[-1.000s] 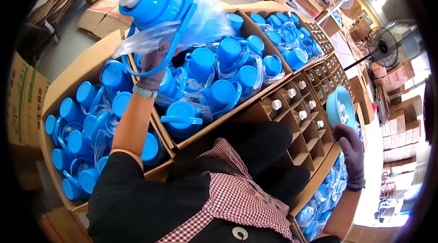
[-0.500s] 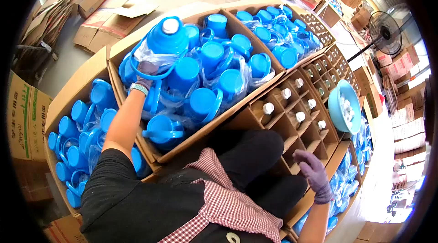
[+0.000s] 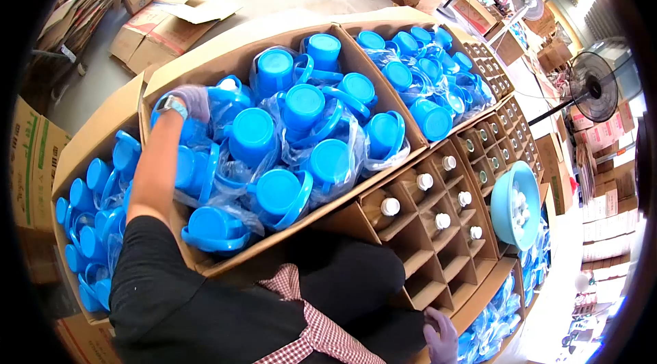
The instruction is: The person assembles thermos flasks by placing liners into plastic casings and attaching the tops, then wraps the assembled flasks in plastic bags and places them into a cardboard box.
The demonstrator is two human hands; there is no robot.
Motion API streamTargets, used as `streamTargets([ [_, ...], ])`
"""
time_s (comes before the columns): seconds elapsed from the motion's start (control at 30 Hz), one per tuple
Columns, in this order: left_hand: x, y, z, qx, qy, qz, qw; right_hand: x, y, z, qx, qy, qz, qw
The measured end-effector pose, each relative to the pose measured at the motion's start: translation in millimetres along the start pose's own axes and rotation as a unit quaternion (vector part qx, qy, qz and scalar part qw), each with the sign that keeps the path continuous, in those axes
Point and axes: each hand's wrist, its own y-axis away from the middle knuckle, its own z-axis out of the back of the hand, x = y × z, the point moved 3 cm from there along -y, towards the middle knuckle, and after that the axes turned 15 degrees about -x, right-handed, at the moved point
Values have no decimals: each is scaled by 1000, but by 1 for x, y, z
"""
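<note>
My left hand (image 3: 190, 104), in a purple glove, reaches into the left corner of the big carton (image 3: 301, 228), on top of the blue items there. It is smeared by motion, and its fingers are hidden. Beside it lies a blue handled jug with a white knob (image 3: 230, 83). Blue handled containers (image 3: 252, 133), several in clear plastic bags, fill this carton. My right hand (image 3: 440, 336), also gloved, is low by my knee near the divided carton's edge, fingers loosely bent and apart, with nothing seen in it.
A divided carton (image 3: 428, 265) holds several white-capped bottles (image 3: 424, 181). On it stands a light-blue bowl (image 3: 503, 210) of white caps. More cartons of blue containers (image 3: 432, 120) stand around me. A black fan (image 3: 593, 87) is at the right, flattened cardboard (image 3: 154, 39) at the back left.
My left hand has lowered the blue jug, held up before by its looped handle, into the carton and moved left. My right hand has dropped toward my knee. The view has shifted slightly.
</note>
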Motion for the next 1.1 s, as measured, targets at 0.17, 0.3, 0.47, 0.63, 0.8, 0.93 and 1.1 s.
streamTargets([
  [0.17, -76, -68, 57, -323, 155, -68, 931, 10, -16, -11, -49, -19, -33, 998],
  [0.3, -136, -146, 0, -281, 119, -4, 952, 16, -47, -48, 0, -129, -65, 990],
  [0.47, -129, -159, 5, -273, 173, 98, 941, 17, -51, -55, 21, -70, -63, 995],
  [0.63, -69, -147, 38, -307, 487, -6, 818, -12, -51, -55, -11, -37, -65, 997],
  [0.8, -37, -81, 13, -142, 634, -101, 753, 3, -58, -67, -5, 36, 48, 998],
  [0.93, 3, -44, -4, -107, 687, -82, 714, -23, -50, -68, 14, 15, 6, 1000],
  [1.1, 42, -48, -49, -365, 278, -166, 873, -24, -45, -68, -7, -18, -47, 999],
])
